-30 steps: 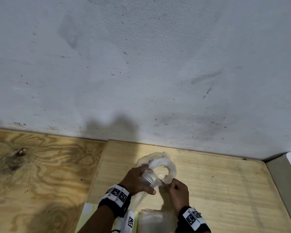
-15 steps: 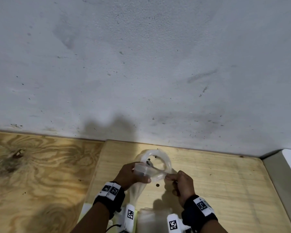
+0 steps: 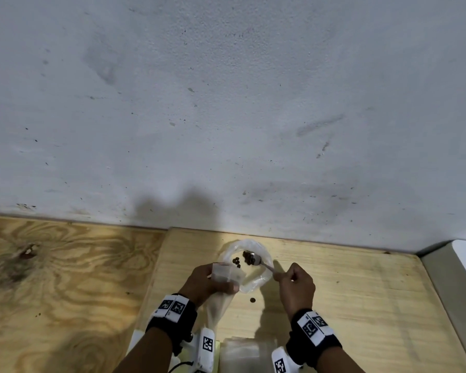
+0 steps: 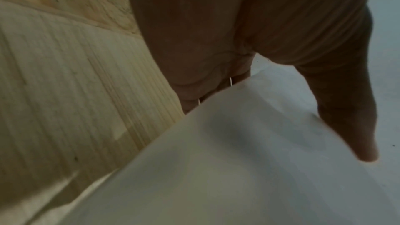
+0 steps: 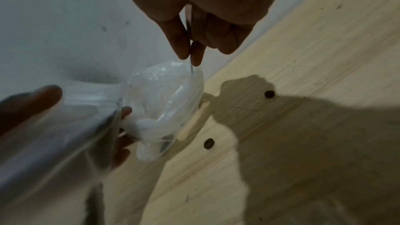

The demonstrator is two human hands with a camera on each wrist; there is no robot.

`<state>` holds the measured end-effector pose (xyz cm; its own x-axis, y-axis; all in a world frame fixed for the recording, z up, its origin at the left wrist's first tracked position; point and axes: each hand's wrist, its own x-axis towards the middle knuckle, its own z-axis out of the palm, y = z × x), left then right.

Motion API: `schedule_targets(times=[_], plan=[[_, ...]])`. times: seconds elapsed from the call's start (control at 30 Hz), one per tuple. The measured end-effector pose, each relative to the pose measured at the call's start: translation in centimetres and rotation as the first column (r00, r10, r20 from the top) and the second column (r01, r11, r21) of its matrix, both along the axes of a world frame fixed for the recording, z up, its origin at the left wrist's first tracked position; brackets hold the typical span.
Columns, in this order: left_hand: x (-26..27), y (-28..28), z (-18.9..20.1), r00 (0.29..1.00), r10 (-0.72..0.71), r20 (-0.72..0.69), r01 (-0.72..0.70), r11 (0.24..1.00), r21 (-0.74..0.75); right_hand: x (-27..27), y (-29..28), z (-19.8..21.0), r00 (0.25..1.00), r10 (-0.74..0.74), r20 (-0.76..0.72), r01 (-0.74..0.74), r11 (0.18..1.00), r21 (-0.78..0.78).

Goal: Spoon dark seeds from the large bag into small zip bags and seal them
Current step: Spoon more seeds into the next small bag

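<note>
The right hand [image 3: 296,285] is pinching the thin stem of a small metal spoon [image 3: 256,259] between thumb and fingertips [image 5: 195,54], grasping it near the tail end. The bowl, loaded with dark round seeds [image 3: 248,257], is sitting ahead of that hand, inside the mouth of the large clear plastic bag [image 3: 264,275]. Across from it, the left hand [image 3: 207,282] is gripping a small clear zip bag [image 3: 222,271] and, as far as can be judged, the neck of the large bag with it.

Handling, as a judgement: both bags are thin, limp and slippery film (weightless, collapsing unless held open), so the small one is best taken at the stiffer zip strip. The seeds are hard, light and inclined to roll; the spoon is rigid and wants to be kept level.

Count: one spoon, one large bag, one small bag in hand. A stack of clear bags [image 3: 244,354] is lying nearer the body than the wrists, number not discernible. Two stray seeds [image 5: 208,143] are lying on the pale wooden board [image 3: 361,305] below the right hand; a few loose ones are sitting beside the spoon.
</note>
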<state>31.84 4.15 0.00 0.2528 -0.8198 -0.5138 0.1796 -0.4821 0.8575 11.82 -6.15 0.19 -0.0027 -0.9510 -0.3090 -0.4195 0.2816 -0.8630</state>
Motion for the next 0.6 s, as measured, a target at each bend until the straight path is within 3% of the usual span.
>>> schedule_targets(times=[0.27, 0.47, 0.6], plan=[[0.7, -0.1, -0.3, 1.0, -0.008, 0.026, 0.007, 1.0, 0.017, 0.0, 1.6, -0.9, 0.981, 0.193, -0.017, -0.193, 0.981, -0.007], [0.2, -0.4, 0.1, 0.999, -0.021, 0.044, 0.02, 1.0, 0.016, 0.2, 3.1, -1.2, 0.977, 0.208, 0.047, -0.211, 0.973, 0.091], [-0.1, -0.6, -0.4, 0.999, -0.019, 0.044, 0.018, 1.0, 0.024, 1.2, 3.5, -3.2, 0.984, 0.179, 0.013, -0.178, 0.965, 0.194]])
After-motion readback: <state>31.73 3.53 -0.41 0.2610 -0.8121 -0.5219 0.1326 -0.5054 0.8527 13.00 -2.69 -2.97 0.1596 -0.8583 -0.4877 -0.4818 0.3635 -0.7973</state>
